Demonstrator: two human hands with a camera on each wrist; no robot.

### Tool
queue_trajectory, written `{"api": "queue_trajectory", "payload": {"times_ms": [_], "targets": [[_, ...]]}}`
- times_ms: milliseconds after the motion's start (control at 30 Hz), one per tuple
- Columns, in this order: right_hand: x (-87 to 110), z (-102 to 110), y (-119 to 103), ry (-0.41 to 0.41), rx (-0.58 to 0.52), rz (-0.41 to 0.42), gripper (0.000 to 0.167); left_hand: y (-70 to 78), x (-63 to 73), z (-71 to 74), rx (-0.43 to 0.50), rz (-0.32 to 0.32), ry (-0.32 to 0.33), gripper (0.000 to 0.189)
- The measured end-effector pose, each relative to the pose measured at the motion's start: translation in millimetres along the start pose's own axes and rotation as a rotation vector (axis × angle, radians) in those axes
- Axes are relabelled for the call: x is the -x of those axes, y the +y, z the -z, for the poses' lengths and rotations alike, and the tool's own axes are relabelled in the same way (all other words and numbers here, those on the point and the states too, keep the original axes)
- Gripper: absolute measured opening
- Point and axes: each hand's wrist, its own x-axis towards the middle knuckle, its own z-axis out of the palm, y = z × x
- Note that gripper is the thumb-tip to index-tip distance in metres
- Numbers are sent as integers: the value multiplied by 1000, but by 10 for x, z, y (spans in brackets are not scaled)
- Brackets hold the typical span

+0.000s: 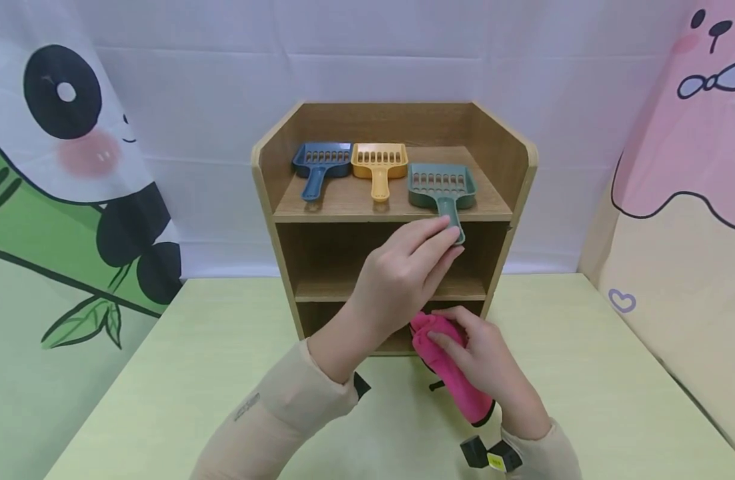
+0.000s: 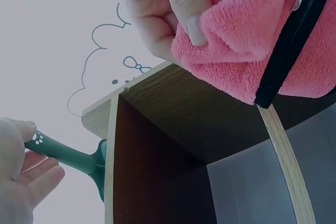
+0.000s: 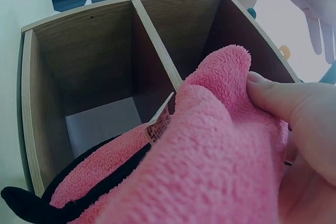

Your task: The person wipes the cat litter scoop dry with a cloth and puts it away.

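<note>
My left hand (image 1: 397,273) pinches the handle end of a green litter scoop (image 1: 442,183), whose slotted head is at the front of the shelf unit's top board. In the left wrist view, the handle of that green scoop (image 2: 65,153) lies between thumb and fingers. Lower down, my right hand (image 1: 484,353) grips a fuzzy pink cloth (image 1: 454,380) with black trim, bunched in front of the bottom compartment. A white tag on the pink cloth (image 3: 205,145) shows in the right wrist view. A blue scoop (image 1: 322,163) and a yellow scoop (image 1: 379,163) lie left of the green one.
A wooden shelf unit (image 1: 391,290) with a raised back and sides stands on the pale yellow table (image 1: 223,373). Behind it hangs a white curtain (image 1: 205,87) with cartoon animals at either side.
</note>
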Motion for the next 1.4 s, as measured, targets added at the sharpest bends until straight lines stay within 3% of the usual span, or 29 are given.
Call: {"api": "queue_trajectory", "payload": {"times_ms": [533,1400], "targets": [[22,11,13,2,-1,-7,31,-120,-75,-256,-140,37,-34,21],[-6,25,-10,-22,-16,-33,32,-275,-216,-503,-198,166,-181,18]]}}
